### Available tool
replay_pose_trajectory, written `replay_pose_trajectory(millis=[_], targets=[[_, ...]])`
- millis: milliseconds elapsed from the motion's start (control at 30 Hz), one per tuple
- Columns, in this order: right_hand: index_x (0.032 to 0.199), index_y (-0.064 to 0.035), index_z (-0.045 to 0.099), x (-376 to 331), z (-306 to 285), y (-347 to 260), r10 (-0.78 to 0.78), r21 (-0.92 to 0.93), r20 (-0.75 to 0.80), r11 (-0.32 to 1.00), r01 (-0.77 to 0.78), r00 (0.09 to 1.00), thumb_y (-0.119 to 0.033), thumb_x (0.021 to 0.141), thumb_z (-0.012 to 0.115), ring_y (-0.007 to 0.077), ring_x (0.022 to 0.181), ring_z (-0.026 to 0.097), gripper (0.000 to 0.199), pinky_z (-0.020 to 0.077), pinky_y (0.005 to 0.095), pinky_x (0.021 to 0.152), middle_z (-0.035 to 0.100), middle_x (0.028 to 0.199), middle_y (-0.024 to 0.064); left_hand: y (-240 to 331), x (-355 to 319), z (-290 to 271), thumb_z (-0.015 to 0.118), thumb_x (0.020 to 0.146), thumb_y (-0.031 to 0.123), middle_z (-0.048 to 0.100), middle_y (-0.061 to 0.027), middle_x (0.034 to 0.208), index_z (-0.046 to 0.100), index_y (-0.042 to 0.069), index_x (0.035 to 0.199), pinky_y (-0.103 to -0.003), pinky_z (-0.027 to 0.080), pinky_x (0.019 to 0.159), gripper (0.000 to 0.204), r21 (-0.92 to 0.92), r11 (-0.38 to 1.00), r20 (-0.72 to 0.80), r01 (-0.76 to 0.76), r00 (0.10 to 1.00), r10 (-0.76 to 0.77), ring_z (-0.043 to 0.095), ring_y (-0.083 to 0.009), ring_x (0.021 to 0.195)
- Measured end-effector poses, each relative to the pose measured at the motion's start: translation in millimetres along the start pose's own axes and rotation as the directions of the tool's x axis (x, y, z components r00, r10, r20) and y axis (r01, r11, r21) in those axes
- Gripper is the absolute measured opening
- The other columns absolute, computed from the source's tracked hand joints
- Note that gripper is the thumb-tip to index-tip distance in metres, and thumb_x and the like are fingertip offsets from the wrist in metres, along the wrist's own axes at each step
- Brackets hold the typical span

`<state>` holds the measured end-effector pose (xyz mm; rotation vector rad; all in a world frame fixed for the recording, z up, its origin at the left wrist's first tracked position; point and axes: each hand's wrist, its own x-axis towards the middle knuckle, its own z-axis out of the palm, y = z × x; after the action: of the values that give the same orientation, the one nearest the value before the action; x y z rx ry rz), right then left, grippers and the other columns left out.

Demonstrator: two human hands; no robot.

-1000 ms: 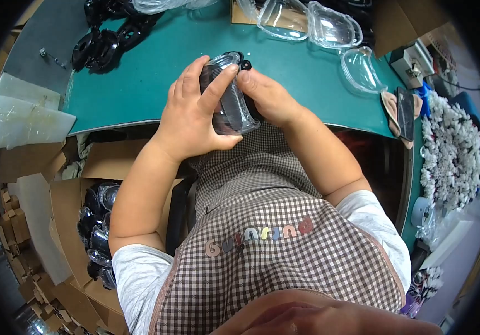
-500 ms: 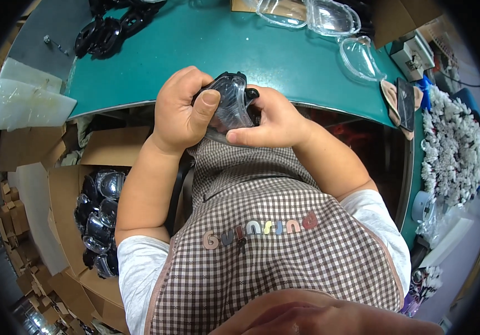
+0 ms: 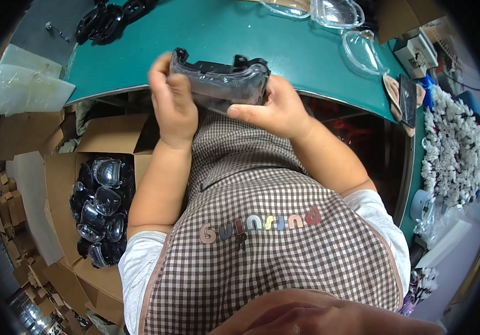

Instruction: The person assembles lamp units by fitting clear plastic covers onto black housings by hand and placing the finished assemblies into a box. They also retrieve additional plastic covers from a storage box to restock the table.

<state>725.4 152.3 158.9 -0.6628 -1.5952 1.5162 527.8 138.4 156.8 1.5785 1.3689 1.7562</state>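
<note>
A lamp [image 3: 226, 86] with a clear plastic lens and a black housing lies lengthwise between my hands, above the near edge of the table. My right hand [image 3: 281, 109] grips its right end, with the thumb along the lower lens edge. At the left end, my left hand [image 3: 175, 106] has its thumb in front and fingers behind; these are slightly blurred. The black clipped edge faces away from me, and the smooth lens faces my apron. My palms hide both ends of the lamp.
Black housings [image 3: 106, 25] lie on the green table [image 3: 139, 64] at the far left, clear lens covers [image 3: 362, 53] at the far right. A cardboard box [image 3: 61, 195] of similar lamps stands at my left. A phone [image 3: 406, 100] rests by the table's right edge.
The lamp has turned from end-on to lengthwise and sits slightly higher. My left hand has shifted left and opened its grip wider; my right hand has moved up a little.
</note>
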Motion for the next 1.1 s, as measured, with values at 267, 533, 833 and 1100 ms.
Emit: replay_pose_trajectory(millis=[267, 533, 833, 1100], targets=[[0.108, -0.0055, 0.068, 0.2, 0.5, -8.7, -0.237, -0.484, 0.117, 0.834, 0.264, 0.964, -0.036, 0.079, 0.077, 0.0290, 0.089, 0.068, 0.043, 0.0538, 0.0380, 0.079, 0.070, 0.096, 0.0125, 11.2, 10.9, -27.5, 0.068, 0.072, 0.074, 0.067, -0.0039, 0.075, 0.064, 0.005, 0.089, -0.037, 0.053, 0.072, 0.072, 0.260, 0.815, 0.494, -0.517, 0.797, 0.348, 0.065, -0.0223, 0.067], [0.101, -0.0024, 0.071, -2.5, -15.2, 3.2, 0.011, 0.070, 0.059, 0.997, -0.015, 0.998, -0.026, 0.085, 0.077, 0.0143, 0.086, 0.060, 0.029, 0.0494, 0.0283, 0.078, 0.064, 0.092, 0.0035, 4.7, -6.0, -20.6, 0.066, 0.078, 0.073, 0.062, -0.0041, 0.073, 0.062, 0.003, 0.086, -0.029, 0.049, 0.062, 0.070, 0.044, 0.942, 0.214, -0.334, 0.924, 0.317, 0.061, -0.0200, 0.066], [0.105, -0.0039, 0.069, -2.5, 0.6, -12.1, -0.310, -0.584, -0.071, 0.784, 0.212, 0.948, -0.034, 0.073, 0.083, 0.0290, 0.082, 0.064, 0.046, 0.0510, 0.0360, 0.075, 0.067, 0.092, 0.0121, 10.5, -12.2, -26.3, 0.038, 0.087, 0.081, 0.065, -0.0074, 0.099, 0.061, -0.006, 0.108, -0.029, 0.050, 0.080, 0.093, 0.207, 0.961, 0.155, -0.182, 0.976, 0.151, 0.062, -0.0166, 0.089], [0.120, 0.0001, 0.061, 5.7, 12.6, -1.5, -0.396, -0.366, -0.155, 0.874, 0.319, 0.905, -0.036, 0.076, 0.083, 0.0244, 0.096, 0.064, 0.061, 0.0492, 0.0358, 0.087, 0.067, 0.105, 0.0103, 5.3, -12.5, -21.9, 0.030, 0.087, 0.084, 0.063, -0.0082, 0.096, 0.059, -0.002, 0.108, -0.031, 0.051, 0.071, 0.094, 0.110, 0.991, -0.050, -0.073, 0.996, 0.079, 0.060, -0.0170, 0.080]])
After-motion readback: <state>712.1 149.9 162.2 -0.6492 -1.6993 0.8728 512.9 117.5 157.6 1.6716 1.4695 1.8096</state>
